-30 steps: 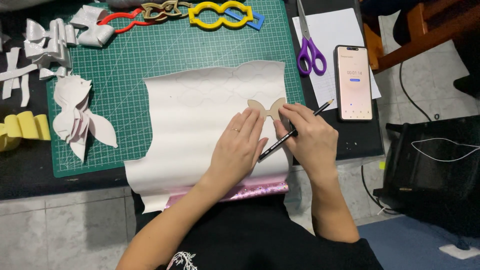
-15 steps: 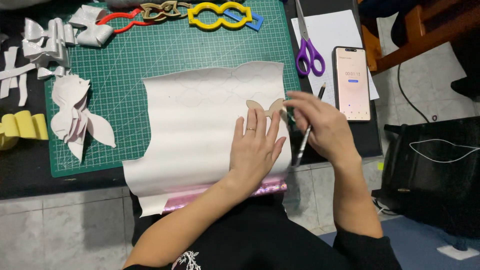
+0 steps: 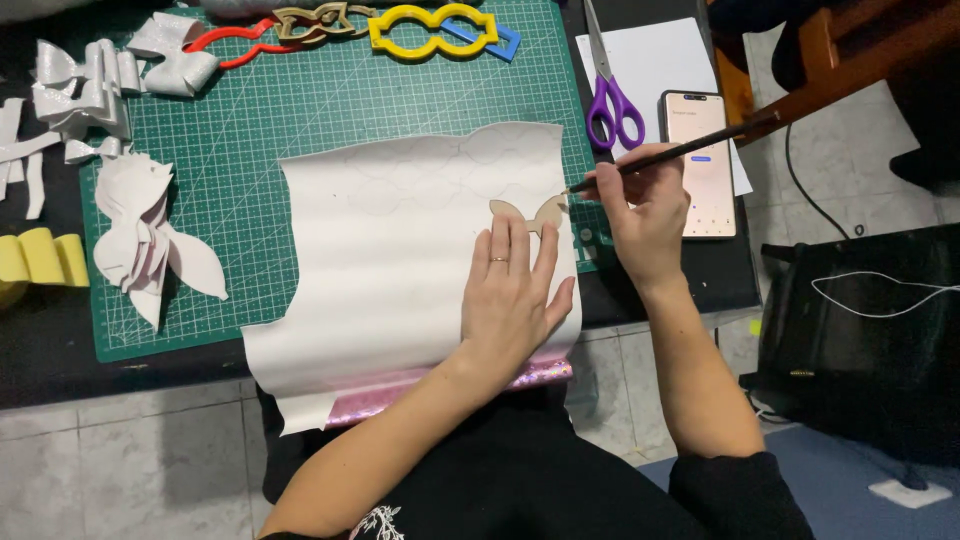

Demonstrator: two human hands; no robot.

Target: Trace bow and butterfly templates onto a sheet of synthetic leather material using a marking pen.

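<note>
Tan bow-shaped cardboard template (image 3: 528,212) lies crosswise at frame centre under flat, spread left hand (image 3: 512,295) fingertips; right hand (image 3: 640,215) fingers pinch dark pencil (image 3: 672,156), tip touching its right end.

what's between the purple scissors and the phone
A bare strip of white paper, which lies under both the purple scissors and the phone, in the head view.
</note>
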